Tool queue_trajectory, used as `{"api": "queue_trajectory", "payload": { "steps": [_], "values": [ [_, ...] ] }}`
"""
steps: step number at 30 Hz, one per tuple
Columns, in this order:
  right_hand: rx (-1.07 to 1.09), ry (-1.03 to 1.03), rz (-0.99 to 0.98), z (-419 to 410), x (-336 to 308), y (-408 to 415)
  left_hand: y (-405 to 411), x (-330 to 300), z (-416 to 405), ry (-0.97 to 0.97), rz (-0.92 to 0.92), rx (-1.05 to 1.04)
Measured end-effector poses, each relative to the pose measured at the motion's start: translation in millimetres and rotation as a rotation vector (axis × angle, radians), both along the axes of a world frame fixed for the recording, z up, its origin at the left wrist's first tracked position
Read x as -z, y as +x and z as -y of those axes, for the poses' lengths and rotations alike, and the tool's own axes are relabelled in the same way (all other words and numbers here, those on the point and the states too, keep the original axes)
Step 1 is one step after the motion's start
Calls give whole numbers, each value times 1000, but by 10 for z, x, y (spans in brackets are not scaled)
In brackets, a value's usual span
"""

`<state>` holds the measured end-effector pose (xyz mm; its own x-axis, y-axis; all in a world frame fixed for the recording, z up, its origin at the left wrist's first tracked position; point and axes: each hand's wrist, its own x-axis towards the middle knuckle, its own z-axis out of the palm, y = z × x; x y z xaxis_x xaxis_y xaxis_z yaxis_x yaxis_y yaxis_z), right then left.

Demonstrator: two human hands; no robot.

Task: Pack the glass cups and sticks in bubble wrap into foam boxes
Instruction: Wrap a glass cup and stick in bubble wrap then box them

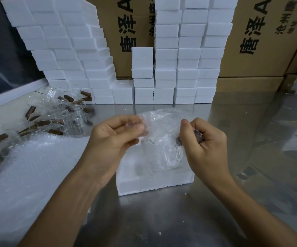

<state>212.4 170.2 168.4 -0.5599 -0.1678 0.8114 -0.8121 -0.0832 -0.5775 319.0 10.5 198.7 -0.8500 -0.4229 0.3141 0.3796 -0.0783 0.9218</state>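
Head view: the person stands at a steel table [251, 139] with both hands raised over an open foam box [155, 180] that sits on the table directly in front. The left hand [115, 136] pinches the left edge of a sheet of bubble wrap [162, 125] between thumb and curled fingers. The right hand [204, 138] is curled around the right side of the same sheet, and a dark brown stick [197, 137] shows through the wrap inside its grip. The sheet hangs between the two hands and reaches down into the cavity of the foam box; a clear shape within the wrap may be a glass cup, but this cannot be told for certain. To the left, on the table, lies a flat stock of bubble wrap sheets [37, 166]. Behind it, near the left edge, a loose group of glass cups [60, 107] lies mixed with brown sticks [85, 94], several on their sides. Along the back of the table stand stacked foam boxes [179, 59] in tall columns, touching one another. Cardboard cartons [251, 41] with printed characters stand behind the stacks.
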Motion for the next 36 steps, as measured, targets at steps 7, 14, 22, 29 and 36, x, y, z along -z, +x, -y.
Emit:
{"api": "queue_trajectory", "payload": {
  "steps": [7,14,22,29,36],
  "values": [
    [48,-25,-89,10,-52,58,-32,59,-110,-407,30,-111],
    [158,-3,-193,-24,-82,86,-9,89,-250,-718,143,140],
    [100,-53,-133,25,-61,168,-18,110,-290,-834,19,-11],
    [-144,-183,319,67,-69,176,-138,217,-464,-341,-43,-193],
    [-399,-89,550,11,-170,147,-104,161,-273,-568,-67,-223]
  ]
}}
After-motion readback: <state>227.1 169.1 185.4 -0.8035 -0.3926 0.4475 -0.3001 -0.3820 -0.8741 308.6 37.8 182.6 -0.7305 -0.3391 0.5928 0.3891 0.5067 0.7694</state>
